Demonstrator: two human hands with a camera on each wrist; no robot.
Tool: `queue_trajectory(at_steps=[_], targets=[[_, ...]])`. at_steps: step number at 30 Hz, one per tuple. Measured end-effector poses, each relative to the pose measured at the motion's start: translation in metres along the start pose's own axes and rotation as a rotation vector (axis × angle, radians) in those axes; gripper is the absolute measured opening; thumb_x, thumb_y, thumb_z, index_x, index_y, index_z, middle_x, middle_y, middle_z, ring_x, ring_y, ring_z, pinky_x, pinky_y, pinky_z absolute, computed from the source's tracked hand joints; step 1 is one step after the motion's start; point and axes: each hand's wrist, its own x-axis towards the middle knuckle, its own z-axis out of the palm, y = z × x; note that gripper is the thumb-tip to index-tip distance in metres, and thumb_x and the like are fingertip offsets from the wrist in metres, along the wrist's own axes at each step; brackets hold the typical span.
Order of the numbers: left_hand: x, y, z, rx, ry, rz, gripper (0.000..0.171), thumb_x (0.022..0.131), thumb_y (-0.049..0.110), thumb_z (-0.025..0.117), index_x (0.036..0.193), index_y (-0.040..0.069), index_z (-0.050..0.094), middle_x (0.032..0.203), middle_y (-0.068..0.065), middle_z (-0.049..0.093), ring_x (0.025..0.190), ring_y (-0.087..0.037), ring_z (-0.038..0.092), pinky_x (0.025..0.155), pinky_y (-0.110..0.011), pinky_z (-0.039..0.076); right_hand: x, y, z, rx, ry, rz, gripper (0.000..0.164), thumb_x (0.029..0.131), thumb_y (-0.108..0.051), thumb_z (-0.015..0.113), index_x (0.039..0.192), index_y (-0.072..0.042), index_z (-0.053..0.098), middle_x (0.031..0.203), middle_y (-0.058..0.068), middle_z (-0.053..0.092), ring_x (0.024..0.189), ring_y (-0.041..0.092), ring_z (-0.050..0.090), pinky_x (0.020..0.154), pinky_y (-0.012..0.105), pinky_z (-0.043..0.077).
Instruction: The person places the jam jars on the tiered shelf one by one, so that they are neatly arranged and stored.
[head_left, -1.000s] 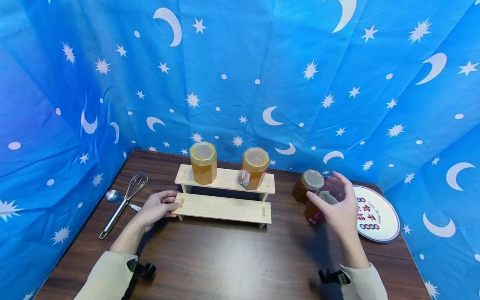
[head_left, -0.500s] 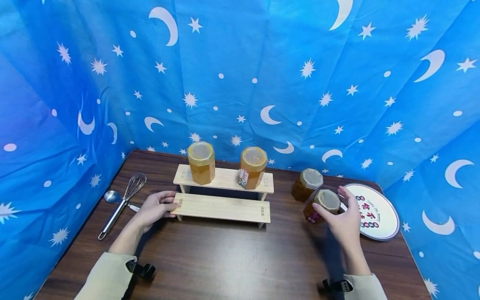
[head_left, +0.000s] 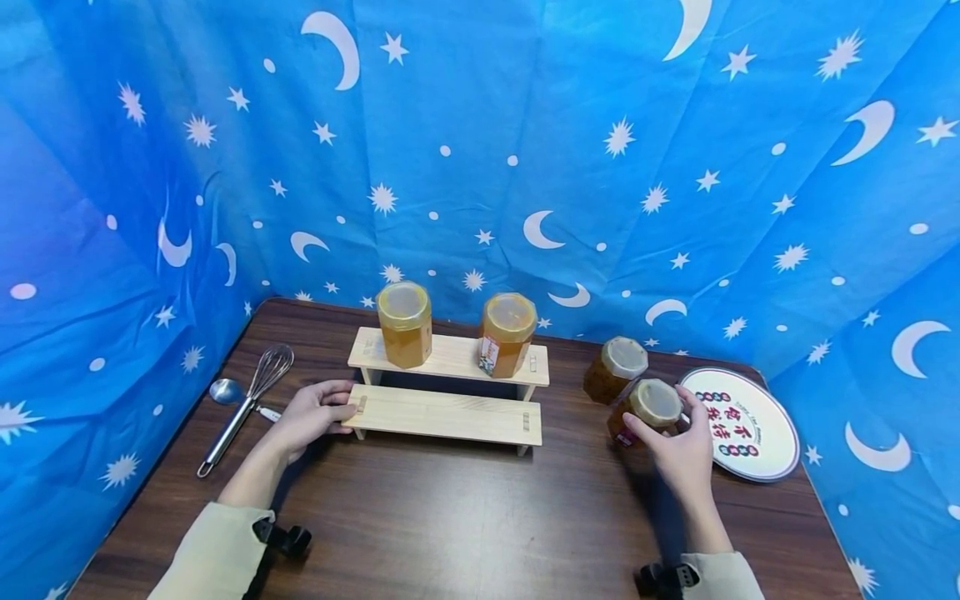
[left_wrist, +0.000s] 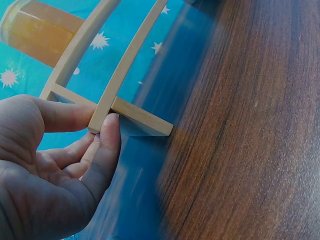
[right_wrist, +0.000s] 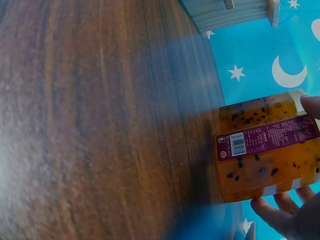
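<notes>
"Whisk and spoon lie near the left edge of the desk. What do we see next?"

"We see the left hand pinch the left end of the front stand."

"And behind it?"

"We see the back stand near the desk's back edge, two yellow jars on it."

"Then we spot a dark jar?"

"Yes, and the front jar is just in front of it. The right hand holds that one with thumb and fingers, left of the round plate by the desk's right edge."
</notes>
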Motion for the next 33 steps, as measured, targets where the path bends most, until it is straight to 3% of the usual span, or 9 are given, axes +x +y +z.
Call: queue_trajectory(at_steps=[16, 28, 33], targets=[[-0.0046, 0.0039, 0.002, -0.011, -0.002, 0.008, 0.056, 0.099, -0.002, 0.061, 0.15, -0.012, 0.039, 0.133, -0.027, 0.054, 0.091, -0.018, 0.067, 0.076, -0.034, 0.064, -0.0017, -0.0012, 0.0032, 0.107, 0.055, 0.039, 0.076, 0.089, -0.028, 0.086, 0.152, -0.012, 0.046, 0.141, 0.005, 0.052, 0.123, 0.019, 0.05, 0.091, 0.012, 0.046], [-0.0031, 0.0033, 0.0022, -0.012, -0.004, 0.001, 0.056, 0.099, -0.002, 0.062, 0.15, -0.011, 0.04, 0.133, -0.028, 0.055, 0.092, -0.019, 0.068, 0.076, -0.033, 0.064, 0.003, 0.0022, -0.0012, 0.066, 0.053, 0.075, 0.076, 0.086, -0.034, 0.088, 0.149, -0.014, 0.05, 0.143, 0.003, 0.051, 0.129, 0.024, 0.051, 0.109, 0.042, 0.048], [-0.0017, 0.0018, 0.0017, -0.012, 0.003, -0.012, 0.055, 0.099, -0.002, 0.063, 0.149, -0.01, 0.042, 0.134, -0.028, 0.055, 0.093, -0.02, 0.068, 0.077, -0.033, 0.064, 0.0047, 0.0028, -0.0015, 0.093, 0.034, 0.073, 0.079, 0.086, -0.032, 0.087, 0.151, -0.013, 0.047, 0.145, 0.006, 0.049, 0.131, 0.026, 0.049, 0.112, 0.048, 0.045]])
